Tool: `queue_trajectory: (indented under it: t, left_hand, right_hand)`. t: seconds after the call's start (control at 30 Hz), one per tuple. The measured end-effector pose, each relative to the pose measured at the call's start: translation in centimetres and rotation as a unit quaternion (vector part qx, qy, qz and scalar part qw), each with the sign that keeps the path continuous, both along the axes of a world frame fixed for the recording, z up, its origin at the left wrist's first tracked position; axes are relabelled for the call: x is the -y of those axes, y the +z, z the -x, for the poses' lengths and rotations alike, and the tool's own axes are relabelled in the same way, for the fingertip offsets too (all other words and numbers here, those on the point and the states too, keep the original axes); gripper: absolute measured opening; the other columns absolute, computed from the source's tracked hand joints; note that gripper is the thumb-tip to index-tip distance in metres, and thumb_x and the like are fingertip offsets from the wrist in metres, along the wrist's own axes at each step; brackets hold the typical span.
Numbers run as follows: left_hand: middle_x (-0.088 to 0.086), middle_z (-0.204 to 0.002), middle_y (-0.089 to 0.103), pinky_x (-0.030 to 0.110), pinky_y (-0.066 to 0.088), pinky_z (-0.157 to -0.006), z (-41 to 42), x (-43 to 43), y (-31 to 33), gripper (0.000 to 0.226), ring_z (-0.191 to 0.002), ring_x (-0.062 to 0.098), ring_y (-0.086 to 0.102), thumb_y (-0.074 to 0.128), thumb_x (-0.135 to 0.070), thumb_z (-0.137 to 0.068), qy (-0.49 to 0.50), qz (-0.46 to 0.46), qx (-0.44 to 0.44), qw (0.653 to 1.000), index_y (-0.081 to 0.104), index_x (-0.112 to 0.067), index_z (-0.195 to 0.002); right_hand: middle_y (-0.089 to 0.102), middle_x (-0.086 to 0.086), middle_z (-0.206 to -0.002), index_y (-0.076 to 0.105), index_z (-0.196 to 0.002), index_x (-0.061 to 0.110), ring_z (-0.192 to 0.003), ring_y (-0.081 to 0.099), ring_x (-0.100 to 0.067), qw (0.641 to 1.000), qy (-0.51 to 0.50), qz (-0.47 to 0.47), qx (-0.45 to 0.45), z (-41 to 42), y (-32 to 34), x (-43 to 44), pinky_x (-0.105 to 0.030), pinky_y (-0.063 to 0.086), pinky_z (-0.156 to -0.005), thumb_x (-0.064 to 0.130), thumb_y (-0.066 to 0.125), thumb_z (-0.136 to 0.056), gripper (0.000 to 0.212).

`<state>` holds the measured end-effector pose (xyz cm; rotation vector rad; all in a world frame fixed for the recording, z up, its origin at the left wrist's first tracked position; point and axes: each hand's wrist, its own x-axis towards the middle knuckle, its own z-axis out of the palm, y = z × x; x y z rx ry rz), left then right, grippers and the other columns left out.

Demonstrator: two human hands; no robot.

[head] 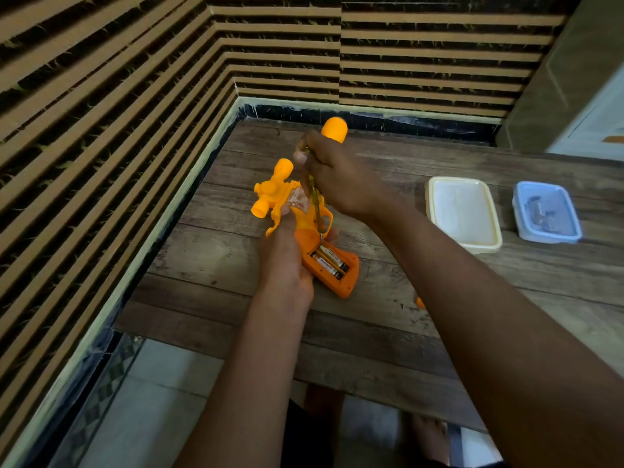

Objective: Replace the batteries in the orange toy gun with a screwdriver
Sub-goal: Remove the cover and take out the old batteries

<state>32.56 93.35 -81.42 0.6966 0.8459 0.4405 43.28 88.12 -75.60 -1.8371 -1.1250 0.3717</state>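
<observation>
- Gripped the toy gun (270, 192) with left hand (285, 265) fingers, on the tabletop (439, 315)
- Clutched the screwdriver (334, 130) in right hand (337, 173) fingers, tip at the exposed batteries (329, 260)

Corner of a room in a home.
A wood-grain table (388, 332) meets slatted wall panels (101, 113); a cream food box (464, 214) and a blue food box (547, 212) sit on it, pale floor tiles (162, 400) below.

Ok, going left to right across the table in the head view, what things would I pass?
orange toy gun → cream container → blue container
</observation>
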Motion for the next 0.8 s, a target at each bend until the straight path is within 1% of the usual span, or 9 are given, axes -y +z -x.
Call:
queue_trajectory:
  t: [0.07, 0.1, 0.2, 0.23, 0.4, 0.5, 0.63, 0.73, 0.8]
  left_hand:
    - [0.013, -0.101, 0.078, 0.04, 0.064, -0.067, -0.1, 0.0, -0.1, 0.04, -0.075, 0.022, 0.077, 0.054, -0.04, -0.106, 0.007, 0.0, 0.002, 1.0, 0.066, -0.012, -0.13]
    - [0.012, -0.098, 0.078, 0.039, 0.064, -0.068, 0.0, 0.1, -0.1, 0.038, -0.075, 0.021, 0.076, 0.055, -0.04, -0.106, 0.007, -0.006, 0.002, 1.0, 0.067, -0.012, -0.128]
    - [0.012, -0.095, 0.077, 0.039, 0.063, -0.07, -0.1, 0.3, -0.2, 0.037, -0.075, 0.02, 0.077, 0.053, -0.04, -0.106, -0.006, -0.018, 0.006, 1.0, 0.068, -0.011, -0.124]
    - [0.012, -0.095, 0.077, 0.039, 0.063, -0.071, -0.1, 0.3, -0.2, 0.037, -0.074, 0.02, 0.077, 0.052, -0.04, -0.106, -0.009, -0.015, 0.006, 1.0, 0.069, -0.011, -0.122]
    - [0.012, -0.092, 0.078, 0.038, 0.063, -0.068, 0.0, 0.5, -0.1, 0.034, -0.077, 0.021, 0.077, 0.053, -0.039, -0.106, -0.01, -0.022, 0.003, 1.0, 0.068, -0.013, -0.121]
    - [0.012, -0.09, 0.079, 0.039, 0.064, -0.069, 0.0, 0.5, 0.0, 0.035, -0.076, 0.021, 0.078, 0.054, -0.039, -0.106, -0.008, -0.018, 0.0, 1.0, 0.068, -0.012, -0.123]
    - [0.014, -0.099, 0.079, 0.04, 0.064, -0.071, 0.0, 0.4, 0.1, 0.035, -0.085, 0.023, 0.078, 0.054, -0.039, -0.106, -0.011, -0.016, 0.0, 1.0, 0.068, -0.012, -0.124]
    - [0.013, -0.098, 0.08, 0.04, 0.063, -0.072, 0.0, 0.4, 0.0, 0.037, -0.078, 0.022, 0.078, 0.054, -0.041, -0.106, -0.015, -0.024, -0.006, 1.0, 0.068, -0.012, -0.124]
    - [0.012, -0.097, 0.08, 0.04, 0.062, -0.073, -0.1, 0.3, -0.1, 0.037, -0.072, 0.021, 0.078, 0.053, -0.041, -0.106, -0.018, -0.026, -0.007, 0.999, 0.068, -0.013, -0.123]
  right_hand:
    - [0.06, -0.008, -0.086, 0.051, -0.106, 0.011, -0.074, 0.058, -0.013, 1.0, 0.002, 0.024, -0.002, -0.1, 0.2, -0.4, -0.027, 0.045, -0.064, 0.019, 0.041, -0.112, 0.015]
    - [0.059, -0.008, -0.088, 0.053, -0.107, 0.008, -0.076, 0.058, -0.013, 0.999, 0.004, 0.034, 0.0, 0.0, 0.2, -0.5, -0.027, 0.045, -0.064, 0.019, 0.041, -0.112, 0.017]
    - [0.063, -0.018, -0.102, 0.055, -0.111, 0.001, -0.093, 0.063, -0.03, 0.998, 0.004, 0.057, 0.002, -0.2, 0.3, -1.0, -0.043, 0.052, -0.077, 0.02, 0.043, -0.111, 0.022]
    - [0.062, -0.017, -0.101, 0.054, -0.11, 0.001, -0.093, 0.062, -0.031, 0.998, 0.002, 0.062, -0.003, -0.2, 0.3, -1.1, -0.043, 0.051, -0.078, 0.021, 0.043, -0.111, 0.022]
    - [0.061, -0.021, -0.105, 0.054, -0.109, 0.004, -0.091, 0.056, -0.024, 0.995, 0.003, 0.095, -0.013, -0.3, 0.4, -1.4, -0.032, 0.042, -0.07, 0.021, 0.043, -0.111, 0.02]
    - [0.056, -0.015, -0.101, 0.052, -0.104, 0.007, -0.091, 0.054, -0.022, 0.994, 0.002, 0.11, -0.008, -0.3, 0.7, -1.6, -0.028, 0.04, -0.067, 0.022, 0.043, -0.112, 0.019]
    - [0.064, -0.023, -0.112, 0.058, -0.113, -0.001, -0.101, 0.062, -0.032, 0.993, -0.003, 0.119, 0.007, -0.3, 0.6, -1.8, -0.04, 0.05, -0.081, 0.024, 0.043, -0.111, 0.029]
    - [0.061, -0.01, -0.097, 0.06, -0.115, -0.001, -0.088, 0.058, -0.017, 0.993, -0.002, 0.12, -0.002, -0.5, 0.5, -1.6, -0.032, 0.045, -0.072, 0.021, 0.042, -0.111, 0.028]
    - [0.057, -0.002, -0.085, 0.059, -0.104, 0.004, -0.078, 0.056, -0.013, 0.995, -0.007, 0.098, -0.025, -0.6, 0.4, -1.2, -0.029, 0.043, -0.067, 0.02, 0.042, -0.112, 0.025]
